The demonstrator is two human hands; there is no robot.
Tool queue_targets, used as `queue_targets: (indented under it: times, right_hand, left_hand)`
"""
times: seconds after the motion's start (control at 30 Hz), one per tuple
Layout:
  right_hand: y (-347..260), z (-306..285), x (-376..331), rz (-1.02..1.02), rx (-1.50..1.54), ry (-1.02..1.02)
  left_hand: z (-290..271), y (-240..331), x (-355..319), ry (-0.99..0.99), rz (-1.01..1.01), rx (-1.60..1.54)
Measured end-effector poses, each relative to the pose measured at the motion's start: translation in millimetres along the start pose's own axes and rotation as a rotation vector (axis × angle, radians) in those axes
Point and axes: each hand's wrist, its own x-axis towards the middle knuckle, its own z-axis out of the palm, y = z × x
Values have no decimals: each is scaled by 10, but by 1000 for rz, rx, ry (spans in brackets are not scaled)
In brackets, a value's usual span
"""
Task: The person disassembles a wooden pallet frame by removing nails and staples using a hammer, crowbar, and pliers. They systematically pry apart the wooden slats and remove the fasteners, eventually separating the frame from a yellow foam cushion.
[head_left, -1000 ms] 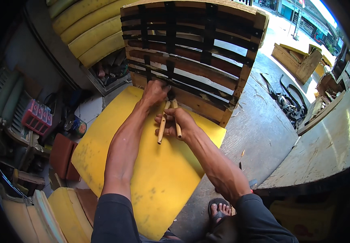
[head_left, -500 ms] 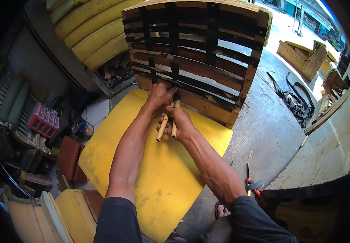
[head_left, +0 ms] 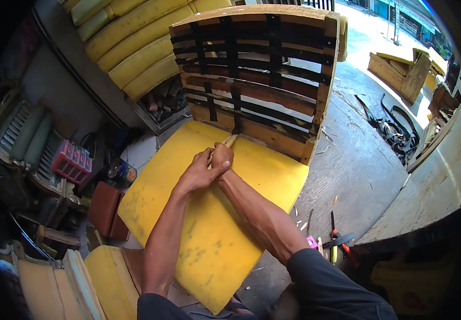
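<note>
Pliers with two tan handles (head_left: 231,141) point at the lower end of a black webbing strap (head_left: 236,109) on an upright wooden frame (head_left: 316,140). My right hand (head_left: 223,155) is closed around the handles. My left hand (head_left: 197,174) is wrapped over the right hand and the handle ends, which are mostly hidden. The jaws meet the strap near the frame's bottom rail, though their exact bite is too small to see. Several black straps cross the frame, woven both ways. Beneath my hands lies a yellow foam sheet (head_left: 188,224) with dark spots.
Yellow cushions (head_left: 145,37) are stacked behind the frame. Loose black straps (head_left: 401,130) lie on the floor at right, and hand tools (head_left: 336,240) near my right arm. A pink crate (head_left: 72,161) and foam pieces (head_left: 102,277) stand at left. A pale board (head_left: 417,197) edges the right.
My left hand has left the strap by the frame and now clasps my right hand. The plier handles, spread before, are now squeezed together and pulled slightly toward me.
</note>
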Motion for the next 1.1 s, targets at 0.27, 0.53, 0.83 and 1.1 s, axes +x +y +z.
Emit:
queue_targets:
  times: [0.27, 0.53, 0.83, 1.1]
  right_hand:
    - [14, 6, 69, 209, 245, -106]
    - [-442, -769, -257, -370, -828, -262]
    - [-541, -1449, -472, -433, -643, -477]
    - [-484, -1415, -618, -716, -845, -528]
  left_hand:
    - [-430, 212, 77, -297, -193, 206]
    - [207, 474, 269, 193, -341, 874]
    - [-601, 50, 685, 51, -12, 926]
    - [-940, -421, 1395, 5, 359, 1008]
